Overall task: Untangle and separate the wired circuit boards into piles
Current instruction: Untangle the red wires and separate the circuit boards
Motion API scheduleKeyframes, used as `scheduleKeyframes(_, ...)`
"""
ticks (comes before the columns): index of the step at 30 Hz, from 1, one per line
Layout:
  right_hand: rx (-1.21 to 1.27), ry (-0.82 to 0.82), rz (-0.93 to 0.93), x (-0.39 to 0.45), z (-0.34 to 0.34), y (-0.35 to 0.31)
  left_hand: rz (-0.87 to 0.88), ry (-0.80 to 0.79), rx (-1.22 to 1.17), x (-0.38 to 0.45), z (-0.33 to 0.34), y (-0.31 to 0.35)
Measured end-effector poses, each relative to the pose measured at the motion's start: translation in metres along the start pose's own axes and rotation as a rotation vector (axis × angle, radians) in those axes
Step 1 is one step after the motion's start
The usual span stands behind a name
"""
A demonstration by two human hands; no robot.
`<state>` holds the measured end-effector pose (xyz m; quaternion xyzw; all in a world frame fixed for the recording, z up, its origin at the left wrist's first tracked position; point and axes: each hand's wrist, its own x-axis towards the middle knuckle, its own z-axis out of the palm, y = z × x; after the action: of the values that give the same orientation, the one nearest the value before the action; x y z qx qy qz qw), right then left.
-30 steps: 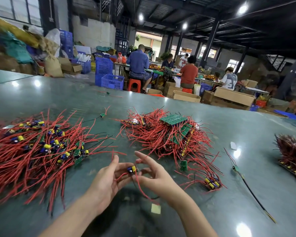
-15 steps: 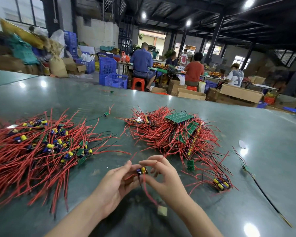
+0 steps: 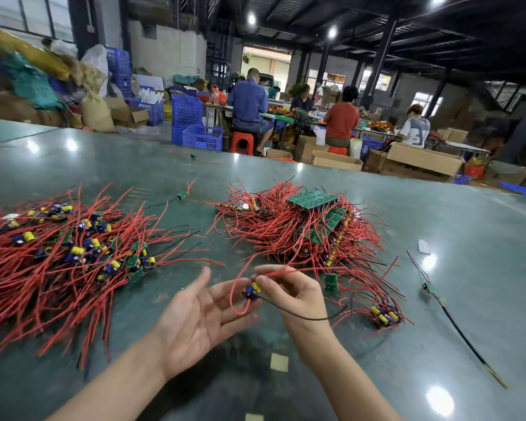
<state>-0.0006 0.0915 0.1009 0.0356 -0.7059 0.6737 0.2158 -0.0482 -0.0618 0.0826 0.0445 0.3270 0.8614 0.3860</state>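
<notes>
Right hand (image 3: pixel 289 291) pinches one small wired board (image 3: pixel 251 290) between thumb and fingertips, holding it up off the worktop (image 3: pixel 438 214) in front of the chest, probably so its leads hang free and can be checked for snags; a red wire (image 3: pixel 240 299) loops down from the board and back up over the fingers, while a black wire (image 3: pixel 301 312) trails away to the right towards the tangled heap; left hand (image 3: pixel 195 320) lies spread, palm up and fingers straight, just beside the board with nothing in its grasp, apparently ready to receive the piece or draw the red loop clear; the tangled heap (image 3: pixel 301 232) sits ahead and slightly right, green panels propped on top of a knot of red leads, and a few loose boards lie at its near edge; the sorted pile (image 3: pixel 58 256) spreads on the left, its wires combed roughly one way with yellow and blue capacitors showing, which suggests freed boards go there; a lone board with a long black lead (image 3: pixel 456 317) lies well apart on the right; the held board looks nearly free, though whether the black wire is caught in the heap cannot be told
</notes>
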Motion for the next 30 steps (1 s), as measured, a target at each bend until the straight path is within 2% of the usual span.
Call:
scheduleKeyframes(4,-0.084,0.003,0.004,-0.004,0.007,0.001,-0.078,-0.007,0.170,-0.001,0.003,-0.006)
scheduleKeyframes(8,-0.218,0.023,-0.109,-0.002,0.005,-0.001,-0.059,-0.074,0.181,-0.003,0.006,-0.006)
scheduleKeyframes(16,-0.346,-0.036,-0.171,-0.004,0.006,-0.005,-0.028,-0.060,0.166,-0.003,0.005,-0.005)
scheduleKeyframes(19,-0.260,0.000,-0.049,-0.005,0.006,-0.009,0.004,-0.073,0.189,-0.002,0.005,-0.006)
scheduleKeyframes(23,0.079,-0.017,0.326,-0.007,0.001,-0.013,0.036,-0.070,0.319,0.000,0.003,-0.007)
scheduleKeyframes(25,0.230,-0.018,0.446,-0.008,0.001,-0.014,0.024,-0.062,0.325,0.001,0.003,-0.008)
scheduleKeyframes(26,0.234,-0.027,0.452,-0.008,0.002,-0.014,0.012,-0.055,0.306,0.002,0.005,-0.008)
scheduleKeyframes(30,-0.095,-0.082,0.283,-0.009,0.004,-0.020,-0.077,-0.016,0.230,0.000,0.014,-0.005)
